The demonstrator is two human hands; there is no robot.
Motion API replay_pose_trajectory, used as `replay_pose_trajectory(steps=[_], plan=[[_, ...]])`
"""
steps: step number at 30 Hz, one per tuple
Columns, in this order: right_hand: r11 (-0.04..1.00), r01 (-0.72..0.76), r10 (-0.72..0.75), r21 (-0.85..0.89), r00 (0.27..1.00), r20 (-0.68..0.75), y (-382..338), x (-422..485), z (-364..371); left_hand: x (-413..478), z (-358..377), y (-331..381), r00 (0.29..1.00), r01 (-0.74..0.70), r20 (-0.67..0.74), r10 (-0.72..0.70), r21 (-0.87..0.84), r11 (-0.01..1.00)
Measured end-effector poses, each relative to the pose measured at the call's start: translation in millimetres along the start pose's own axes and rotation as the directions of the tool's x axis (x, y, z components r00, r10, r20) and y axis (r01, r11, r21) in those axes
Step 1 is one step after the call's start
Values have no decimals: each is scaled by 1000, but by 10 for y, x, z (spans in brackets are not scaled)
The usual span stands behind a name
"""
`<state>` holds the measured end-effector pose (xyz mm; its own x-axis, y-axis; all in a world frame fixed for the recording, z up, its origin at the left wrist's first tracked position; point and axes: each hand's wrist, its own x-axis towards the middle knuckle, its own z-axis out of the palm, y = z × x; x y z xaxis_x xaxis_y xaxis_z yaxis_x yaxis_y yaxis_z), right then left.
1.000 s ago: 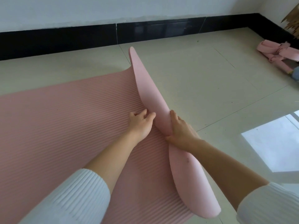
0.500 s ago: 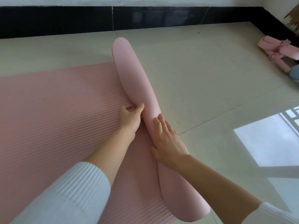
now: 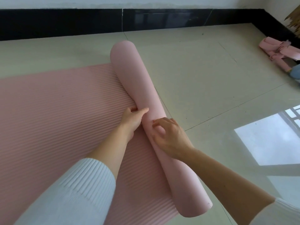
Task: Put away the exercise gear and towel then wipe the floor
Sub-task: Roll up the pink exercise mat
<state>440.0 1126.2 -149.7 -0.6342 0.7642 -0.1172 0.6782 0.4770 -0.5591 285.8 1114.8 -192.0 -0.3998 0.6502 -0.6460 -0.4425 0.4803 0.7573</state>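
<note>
A pink ribbed exercise mat point(image 3: 53, 111) lies flat on the tiled floor, its right end curled into a smooth pink roll point(image 3: 133, 75) running from the far wall toward me. My left hand point(image 3: 132, 118) presses the roll's left side where it meets the flat mat, thumb on top. My right hand point(image 3: 170, 137) rests on top of the roll with fingers spread and bent. A pink bundle of rolled gear or cloth point(image 3: 279, 52) lies on the floor at the far right.
Pale floor tiles point(image 3: 203, 75) spread to the right of the mat. A black skirting board point(image 3: 65, 21) runs along the far wall and the right corner. Window light reflects on the floor point(image 3: 267, 137). A brown frayed object point(image 3: 294, 21) shows at the upper right edge.
The lifted mat end has been folded over and rolled into a tube. The roll has moved left along the mat, and my right hand has shifted from its side onto its top.
</note>
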Motion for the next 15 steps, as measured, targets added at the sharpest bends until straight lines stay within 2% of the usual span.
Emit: replay_pose_trajectory(steps=[4,6,7,9,12,15], plan=[[939,-227,259,258,961,-100,-51,53,17,-28,-68,-51,999,-22,-33,23,17,1000],[854,-385,421,351,907,-31,-50,77,-6,-78,-82,-72,996,-39,-77,41,26,999],[778,-472,503,415,863,41,-50,95,-21,-100,-88,-86,994,-44,-103,47,34,998],[677,-572,572,463,805,156,-48,133,-45,-164,-109,-107,986,-52,-152,64,79,996],[758,-574,547,311,818,178,-122,167,-47,-247,-204,-87,972,-68,-208,112,209,976],[814,-544,516,203,839,175,-297,140,-18,-318,-395,-44,976,-87,-168,139,282,955]])
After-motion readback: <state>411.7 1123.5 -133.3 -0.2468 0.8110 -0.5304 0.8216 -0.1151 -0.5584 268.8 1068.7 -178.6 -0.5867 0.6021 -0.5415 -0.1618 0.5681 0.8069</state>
